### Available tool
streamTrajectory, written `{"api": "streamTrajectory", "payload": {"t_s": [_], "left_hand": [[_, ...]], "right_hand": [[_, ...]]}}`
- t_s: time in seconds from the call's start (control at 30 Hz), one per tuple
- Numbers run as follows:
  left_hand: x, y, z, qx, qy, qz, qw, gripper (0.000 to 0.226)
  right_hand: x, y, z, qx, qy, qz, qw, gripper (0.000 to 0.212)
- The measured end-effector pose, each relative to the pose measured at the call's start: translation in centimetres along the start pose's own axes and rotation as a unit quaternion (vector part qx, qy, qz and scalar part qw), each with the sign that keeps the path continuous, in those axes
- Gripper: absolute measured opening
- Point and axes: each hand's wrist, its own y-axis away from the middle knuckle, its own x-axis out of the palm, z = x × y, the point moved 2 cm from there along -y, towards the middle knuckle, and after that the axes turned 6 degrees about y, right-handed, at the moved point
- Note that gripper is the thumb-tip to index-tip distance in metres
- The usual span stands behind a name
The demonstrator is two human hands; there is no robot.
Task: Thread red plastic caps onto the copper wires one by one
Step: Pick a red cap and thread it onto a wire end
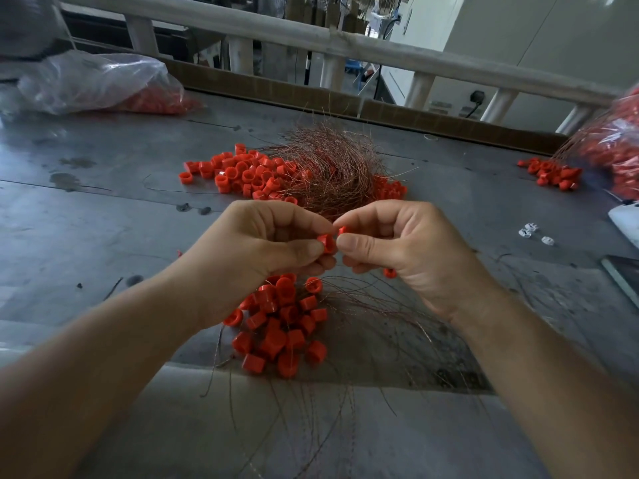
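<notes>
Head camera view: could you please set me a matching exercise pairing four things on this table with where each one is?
Things:
1. plastic bag
2. copper wire tangle
3. white clips
4. red cap

Places:
A. pinched by the left hand
B. far left of the table
C. on the table, to the right of the right hand
D. mid-table, beyond both hands

Pairs: 1-B, 2-D, 3-C, 4-A
</notes>
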Motion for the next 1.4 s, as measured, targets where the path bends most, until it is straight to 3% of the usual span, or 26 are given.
{"api": "streamTrajectory", "payload": {"t_s": [0.43, 1.4], "left_hand": [[-0.3, -0.1, 0.1, 0.009, -0.007, -0.027, 1.000, 0.022], [-0.1, 0.3, 0.1, 0.031, -0.042, -0.016, 0.999, 0.027]], "right_hand": [[0.8, 0.2, 0.3, -0.104, 0.072, -0.043, 0.991, 0.023], [1.1, 0.6, 0.1, -0.136, 0.192, -0.099, 0.967, 0.019]]}}
